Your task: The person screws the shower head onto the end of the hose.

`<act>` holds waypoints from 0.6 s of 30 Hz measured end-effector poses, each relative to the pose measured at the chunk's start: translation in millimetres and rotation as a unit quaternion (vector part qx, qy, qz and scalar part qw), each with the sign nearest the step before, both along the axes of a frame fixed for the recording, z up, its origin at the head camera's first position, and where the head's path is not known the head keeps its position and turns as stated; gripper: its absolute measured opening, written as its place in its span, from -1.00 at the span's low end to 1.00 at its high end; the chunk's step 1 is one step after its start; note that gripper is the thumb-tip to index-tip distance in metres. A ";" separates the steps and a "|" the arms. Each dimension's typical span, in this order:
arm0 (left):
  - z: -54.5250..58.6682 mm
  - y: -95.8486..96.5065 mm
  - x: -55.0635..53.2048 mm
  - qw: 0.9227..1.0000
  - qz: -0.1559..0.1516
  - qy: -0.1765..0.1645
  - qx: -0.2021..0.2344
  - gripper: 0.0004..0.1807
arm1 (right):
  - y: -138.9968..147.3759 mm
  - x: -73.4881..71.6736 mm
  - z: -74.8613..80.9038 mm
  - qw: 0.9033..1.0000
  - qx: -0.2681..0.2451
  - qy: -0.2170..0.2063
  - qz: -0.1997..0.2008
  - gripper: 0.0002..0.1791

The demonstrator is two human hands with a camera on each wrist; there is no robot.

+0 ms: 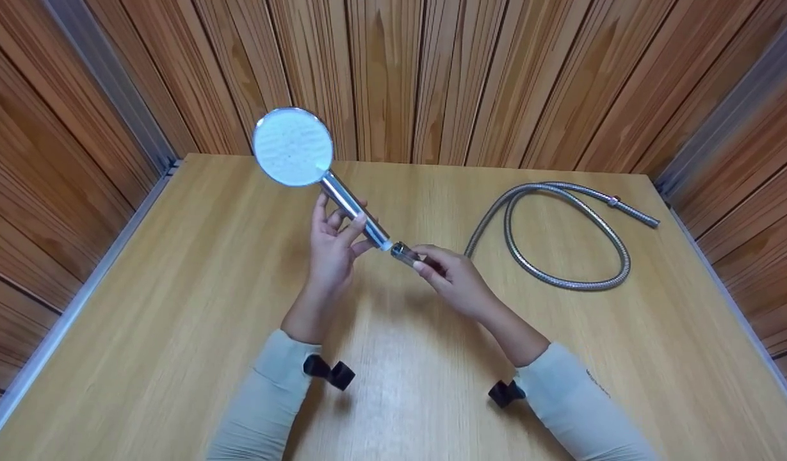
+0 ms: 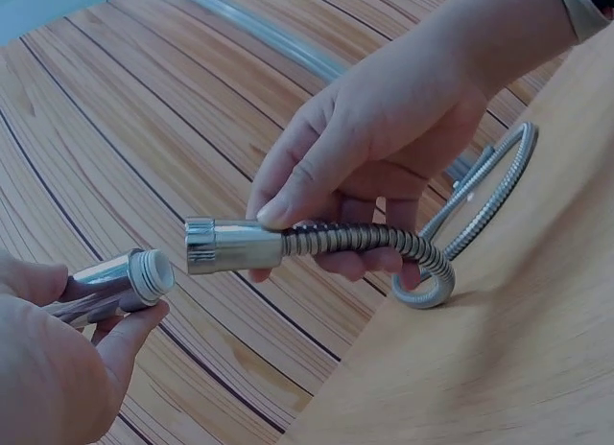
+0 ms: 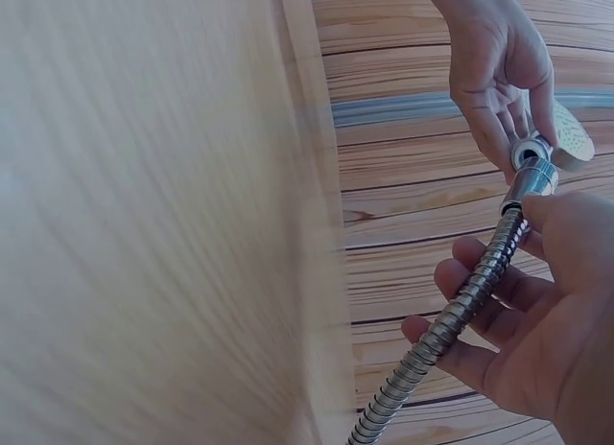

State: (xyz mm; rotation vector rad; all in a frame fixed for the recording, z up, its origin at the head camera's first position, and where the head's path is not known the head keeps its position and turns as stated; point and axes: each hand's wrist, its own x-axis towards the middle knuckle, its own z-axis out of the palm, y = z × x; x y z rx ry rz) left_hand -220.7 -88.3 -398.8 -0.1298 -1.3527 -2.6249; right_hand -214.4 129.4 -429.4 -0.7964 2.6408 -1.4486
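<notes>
My left hand (image 1: 332, 250) grips the chrome handle of a shower head (image 1: 293, 146), whose round pale face points up at the upper left. White threads (image 2: 156, 271) show at the handle's lower end in the left wrist view. With thumb and fingers, my right hand (image 1: 454, 278) holds a metal shower hose (image 3: 432, 344) just behind its chrome end nut (image 2: 233, 246). The nut faces the threaded end, and a small gap separates them in the left wrist view. Both parts are held above the table.
The rest of the hose (image 1: 582, 286) lies looped on the wooden table (image 1: 175, 320) at the right, its far end (image 1: 649, 222) near the back right corner. Wood-panelled walls (image 1: 387, 77) stand behind and at both sides. Small black wrist cameras (image 1: 340, 375) sit on both sleeves.
</notes>
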 end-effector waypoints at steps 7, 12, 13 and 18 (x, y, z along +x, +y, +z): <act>-0.1 5.8 0.4 0.999 0.027 0.028 -0.004 -0.31 | -4.5 1.2 0.9 1.000 -0.003 0.001 -0.014 -0.69; -0.1 10.3 1.1 0.998 0.048 0.046 -0.011 -0.30 | -7.2 1.5 1.6 0.999 0.008 0.011 -0.035 -0.70; -0.2 11.1 1.4 0.997 0.052 0.049 -0.014 -0.29 | -7.7 1.6 1.9 0.999 0.010 0.011 -0.038 -0.71; -1.0 14.7 2.9 0.996 0.056 0.069 -0.028 -0.28 | -9.3 2.3 2.7 0.999 0.008 0.011 -0.043 -0.70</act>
